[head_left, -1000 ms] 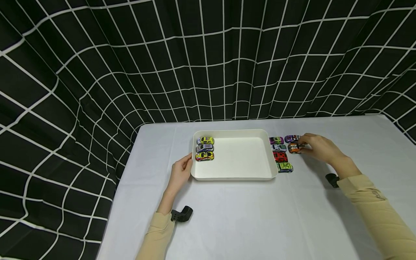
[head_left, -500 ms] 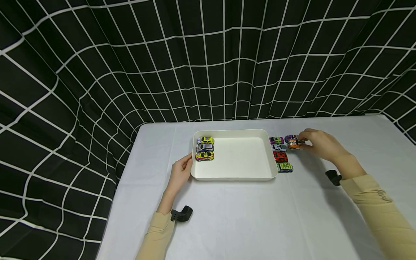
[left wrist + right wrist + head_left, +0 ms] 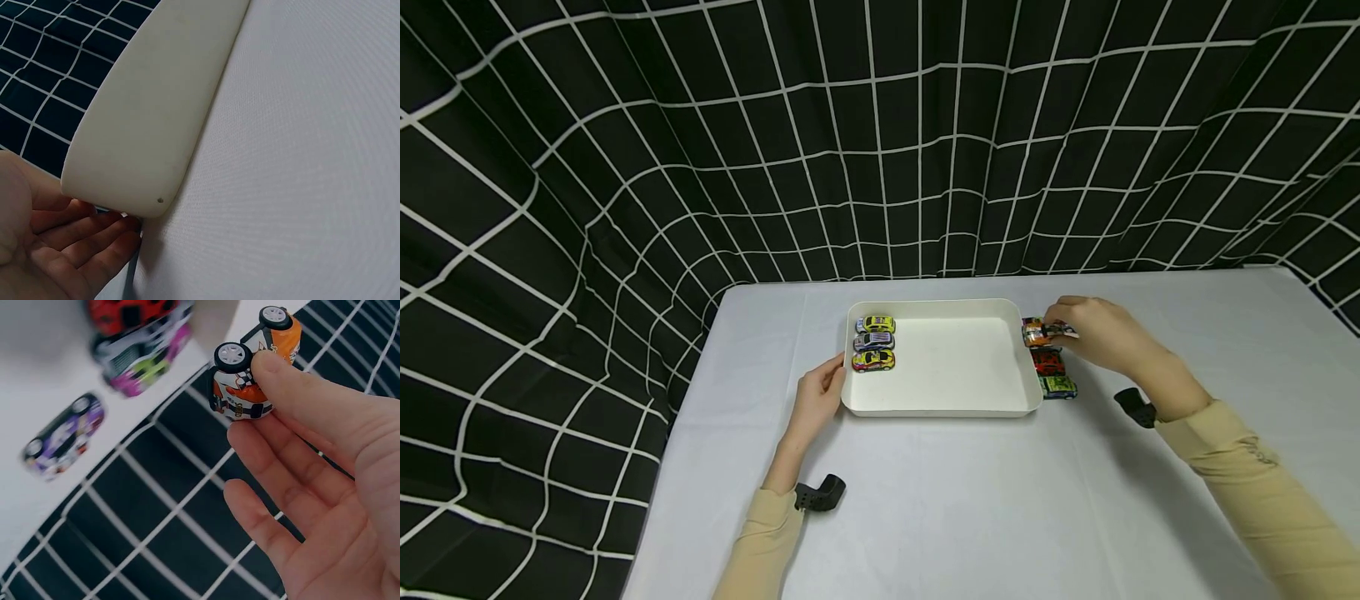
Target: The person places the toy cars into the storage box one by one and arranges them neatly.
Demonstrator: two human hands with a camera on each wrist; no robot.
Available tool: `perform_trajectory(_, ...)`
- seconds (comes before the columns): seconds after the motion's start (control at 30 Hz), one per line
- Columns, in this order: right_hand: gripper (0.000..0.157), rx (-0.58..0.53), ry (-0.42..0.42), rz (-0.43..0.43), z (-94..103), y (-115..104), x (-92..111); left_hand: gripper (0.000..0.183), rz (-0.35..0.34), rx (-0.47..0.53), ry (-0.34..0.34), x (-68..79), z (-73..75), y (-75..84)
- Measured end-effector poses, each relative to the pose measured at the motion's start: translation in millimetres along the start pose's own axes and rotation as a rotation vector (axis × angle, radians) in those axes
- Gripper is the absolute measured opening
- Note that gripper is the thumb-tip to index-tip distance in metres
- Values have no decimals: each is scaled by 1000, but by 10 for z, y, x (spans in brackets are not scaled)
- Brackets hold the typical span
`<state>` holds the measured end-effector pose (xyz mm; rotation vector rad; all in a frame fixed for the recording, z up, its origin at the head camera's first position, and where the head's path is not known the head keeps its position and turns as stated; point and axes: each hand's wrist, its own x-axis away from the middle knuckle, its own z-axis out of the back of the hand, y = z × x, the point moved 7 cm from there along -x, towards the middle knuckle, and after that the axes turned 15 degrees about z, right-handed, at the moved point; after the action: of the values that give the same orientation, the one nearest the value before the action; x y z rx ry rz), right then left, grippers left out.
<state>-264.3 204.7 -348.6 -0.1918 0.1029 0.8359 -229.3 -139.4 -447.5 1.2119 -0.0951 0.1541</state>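
My right hand pinches an orange-and-white toy car between thumb and fingers. In the head view the car overlaps the row of cars at the tray's right side. Part of that row is hidden; a red car and a green-yellow car show. My left hand touches the left end of the white tray, its fingers resting against the outer wall. Along the tray's left side stand a yellow car, a silver car and a yellow-red car.
A purple-and-white car lies apart on the table in the right wrist view, near a pink-and-green car. White cloth covers the table. Behind it hangs a black curtain with a white grid.
My right hand has lifted the orange-and-white car from beside the purple one and carried it left to above the row by the tray. The left hand stays at the tray's left end.
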Motion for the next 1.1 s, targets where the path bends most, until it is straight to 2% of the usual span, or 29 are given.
perform_trajectory(0.3, 21, 7, -6, 124, -94, -306, -279, 34, -36, -10, 4, -18, -16, -14)
perform_trajectory(0.53, 19, 20, -29, 201, -207, -503, -527, 34, -10, -6, 9, -8, -29, -12)
perform_trajectory(0.67, 19, 16, -34, 247, -265, -616, -669, 35, -26, 1, 5, -1, -29, -2)
perform_trajectory(0.77, 20, 3, -52, 281, -328, -715, -779, 35, -19, 10, -2, 28, -16, 45)
perform_trajectory(0.9, 20, -5, -89, 305, -445, -850, -924, 35, -6, 3, -4, 14, -13, 23)
perform_trajectory(0.93, 20, -2, -99, 310, -474, -885, -957, 35, -5, 1, 0, -21, -19, -31)
perform_trajectory(1.1, 20, -10, -153, 340, -594, -1058, -1095, 35, -1, -11, 5, -18, -15, -37)
